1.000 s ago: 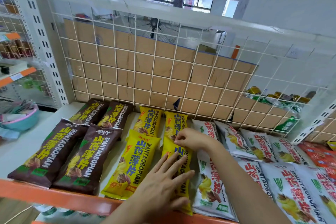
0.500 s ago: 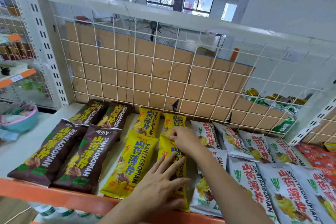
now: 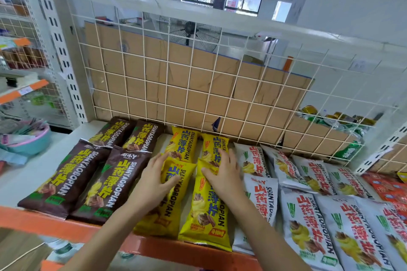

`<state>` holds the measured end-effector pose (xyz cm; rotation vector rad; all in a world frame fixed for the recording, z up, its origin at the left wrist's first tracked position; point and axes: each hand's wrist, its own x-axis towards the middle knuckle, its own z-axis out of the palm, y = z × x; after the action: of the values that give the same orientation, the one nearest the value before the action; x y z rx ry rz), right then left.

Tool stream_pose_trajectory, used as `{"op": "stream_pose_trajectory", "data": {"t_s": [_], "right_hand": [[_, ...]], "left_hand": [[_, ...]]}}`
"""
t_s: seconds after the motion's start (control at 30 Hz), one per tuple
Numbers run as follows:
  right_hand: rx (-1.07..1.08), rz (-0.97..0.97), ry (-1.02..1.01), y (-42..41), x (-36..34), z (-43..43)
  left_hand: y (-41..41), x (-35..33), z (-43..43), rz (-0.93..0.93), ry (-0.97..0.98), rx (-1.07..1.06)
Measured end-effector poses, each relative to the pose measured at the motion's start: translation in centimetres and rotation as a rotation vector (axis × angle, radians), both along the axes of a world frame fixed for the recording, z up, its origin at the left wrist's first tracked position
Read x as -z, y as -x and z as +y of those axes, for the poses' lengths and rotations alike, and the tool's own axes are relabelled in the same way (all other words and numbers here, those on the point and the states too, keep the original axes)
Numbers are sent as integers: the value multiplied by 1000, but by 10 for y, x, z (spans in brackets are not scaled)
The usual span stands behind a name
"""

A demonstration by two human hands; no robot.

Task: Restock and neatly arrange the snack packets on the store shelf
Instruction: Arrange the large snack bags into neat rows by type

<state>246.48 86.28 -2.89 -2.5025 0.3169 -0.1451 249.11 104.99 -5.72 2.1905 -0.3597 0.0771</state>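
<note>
Yellow packets [image 3: 204, 215] seem light and slippery; my left hand [image 3: 154, 180] pinches one's top edge, my right hand [image 3: 223, 175] presses flat.

My left grip [image 3: 154, 179] gone from lying flat on the front right yellow packet [image 3: 204, 211] to clasping the top of the front left yellow packet [image 3: 176, 202], my right grip [image 3: 222, 174] uncurled, fingers now spread flat.

Packets [image 3: 204, 204] on shelf [image 3: 33, 167]

Bright overhead light, soft shadows, bowed edges, perhaps slight blur
</note>
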Motion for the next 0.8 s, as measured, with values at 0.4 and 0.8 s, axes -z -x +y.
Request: {"op": "stream_pose_trajectory", "data": {"t_s": [0.4, 0.8], "right_hand": [[87, -21, 20, 4, 19, 16], [88, 47, 38, -13, 7, 10]], "left_hand": [[4, 7, -8, 174, 169, -97], [-29, -8, -8, 164, 50, -66]]}}
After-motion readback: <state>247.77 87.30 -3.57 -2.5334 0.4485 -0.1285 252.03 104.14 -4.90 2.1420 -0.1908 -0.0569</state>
